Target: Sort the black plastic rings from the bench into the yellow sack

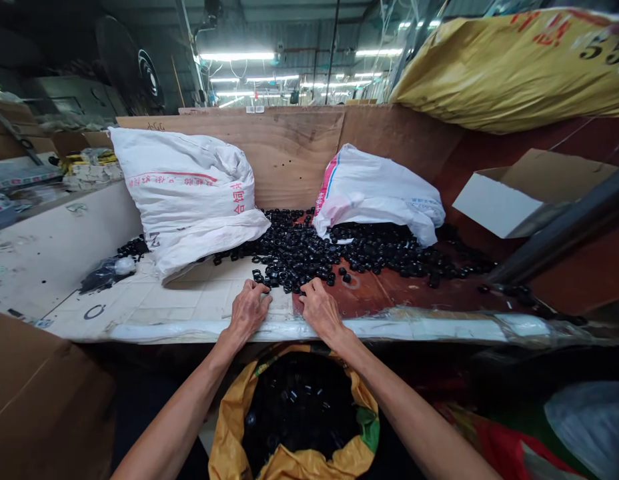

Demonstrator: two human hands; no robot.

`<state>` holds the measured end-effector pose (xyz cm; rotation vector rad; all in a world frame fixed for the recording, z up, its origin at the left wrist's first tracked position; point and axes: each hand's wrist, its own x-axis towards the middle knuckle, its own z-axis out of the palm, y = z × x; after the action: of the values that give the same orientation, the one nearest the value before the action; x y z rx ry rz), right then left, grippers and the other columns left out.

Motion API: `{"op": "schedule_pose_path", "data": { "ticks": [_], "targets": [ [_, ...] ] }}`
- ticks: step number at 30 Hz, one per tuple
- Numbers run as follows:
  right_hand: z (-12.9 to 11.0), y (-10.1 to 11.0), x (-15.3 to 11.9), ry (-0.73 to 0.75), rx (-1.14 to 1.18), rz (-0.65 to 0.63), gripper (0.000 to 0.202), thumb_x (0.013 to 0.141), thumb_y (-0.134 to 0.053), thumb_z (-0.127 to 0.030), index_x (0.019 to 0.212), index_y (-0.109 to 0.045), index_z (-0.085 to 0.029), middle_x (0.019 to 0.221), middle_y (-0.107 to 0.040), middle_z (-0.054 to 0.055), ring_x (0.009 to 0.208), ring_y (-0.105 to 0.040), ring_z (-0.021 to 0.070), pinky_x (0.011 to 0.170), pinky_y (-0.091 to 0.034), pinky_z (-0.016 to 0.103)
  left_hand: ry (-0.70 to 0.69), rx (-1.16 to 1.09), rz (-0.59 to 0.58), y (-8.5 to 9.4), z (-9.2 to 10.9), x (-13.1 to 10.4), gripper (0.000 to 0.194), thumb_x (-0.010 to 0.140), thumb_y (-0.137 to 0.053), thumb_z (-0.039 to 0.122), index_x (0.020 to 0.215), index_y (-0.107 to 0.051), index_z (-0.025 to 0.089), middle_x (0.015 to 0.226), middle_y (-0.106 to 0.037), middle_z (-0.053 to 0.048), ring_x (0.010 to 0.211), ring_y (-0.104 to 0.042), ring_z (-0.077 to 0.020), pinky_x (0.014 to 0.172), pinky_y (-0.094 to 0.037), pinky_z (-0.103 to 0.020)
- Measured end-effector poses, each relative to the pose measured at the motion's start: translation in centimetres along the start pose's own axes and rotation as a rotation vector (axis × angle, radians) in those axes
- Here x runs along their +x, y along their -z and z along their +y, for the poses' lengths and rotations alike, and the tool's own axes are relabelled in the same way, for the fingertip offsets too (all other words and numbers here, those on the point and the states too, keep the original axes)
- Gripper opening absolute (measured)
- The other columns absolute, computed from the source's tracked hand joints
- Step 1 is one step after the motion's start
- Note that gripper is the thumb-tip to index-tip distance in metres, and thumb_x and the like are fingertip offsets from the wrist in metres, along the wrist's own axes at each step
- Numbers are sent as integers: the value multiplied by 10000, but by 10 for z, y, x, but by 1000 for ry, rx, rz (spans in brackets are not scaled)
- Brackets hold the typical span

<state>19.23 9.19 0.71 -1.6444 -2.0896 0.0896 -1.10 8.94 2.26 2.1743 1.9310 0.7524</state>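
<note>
Small black ring-like parts [299, 250] lie heaped across the middle of the worktable [189, 307]. At the heap's near edge, my left hand [249, 307] has its fingers curled at the black parts; what they hold, if anything, is too small to tell. My right hand [318, 308] is a short way to the right, fingers bent down at the same edge, their tips partly hidden. Below both hands, under the table's front edge, an open yellow sack [229, 427] holds a dark mass of similar parts.
Two white sacks [189, 193] [379, 190] rest on the heap's back left and right. A wooden board [289, 153] stands behind. To the right are an open carton [504, 203], a dark metal bar [564, 223] and a yellow bag [509, 67] above.
</note>
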Motion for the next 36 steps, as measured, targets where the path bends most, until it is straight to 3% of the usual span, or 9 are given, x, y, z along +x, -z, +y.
{"op": "schedule_pose_path", "data": {
  "ticks": [9, 13, 19, 23, 28, 36],
  "targets": [
    [4, -4, -7, 218, 192, 38, 135, 923, -560, -114, 998, -638, -195, 965, -651, 49, 862, -635, 188, 794, -465, 271, -48, 3, -7, 0, 3, 8, 87, 883, -603, 204, 901, -689, 205, 987, -685, -62, 919, -670, -231, 804, -465, -320],
    [4, 3, -10, 221, 372, 74, 117, 894, -594, -123, 956, -659, -197, 939, -671, 38, 832, -631, 178, 795, -469, 278, -62, -47, 9, -2, 5, 6, 125, 830, -618, 200, 948, -657, 206, 927, -704, -52, 872, -675, -235, 773, -468, -326],
    [8, 9, -8, 136, 664, 56, 109, 840, -644, -151, 914, -703, -205, 885, -678, 20, 791, -633, 162, 691, -482, 252, 35, -550, -58, -12, 10, -2, 462, 755, -699, 262, 1198, -588, 197, 807, -652, 21, 637, -607, -139, 621, -479, -256],
    [13, 9, -10, 138, 842, 69, 147, 828, -674, -189, 958, -740, -205, 925, -681, 34, 774, -639, 159, 684, -509, 265, -37, -817, -66, -13, 22, -13, 324, 773, -732, 308, 1069, -695, 181, 905, -661, -24, 770, -642, -145, 709, -515, -258],
    [11, 6, -18, 163, 985, 121, 200, 869, -646, -209, 1040, -749, -221, 1032, -689, 58, 929, -664, 185, 779, -550, 286, 133, -1231, -247, -10, 29, -20, 330, 779, -780, 372, 1017, -685, 164, 922, -739, -50, 847, -716, -193, 845, -560, -334],
    [-4, 5, -26, 71, 999, 157, 144, 861, -688, -292, 970, -708, -199, 946, -733, 49, 835, -695, 183, 789, -578, 293, 32, -1203, -166, -12, 24, -24, 310, 787, -792, 312, 1055, -721, 174, 1050, -733, -56, 956, -679, -180, 905, -528, -291]
  ]
}}
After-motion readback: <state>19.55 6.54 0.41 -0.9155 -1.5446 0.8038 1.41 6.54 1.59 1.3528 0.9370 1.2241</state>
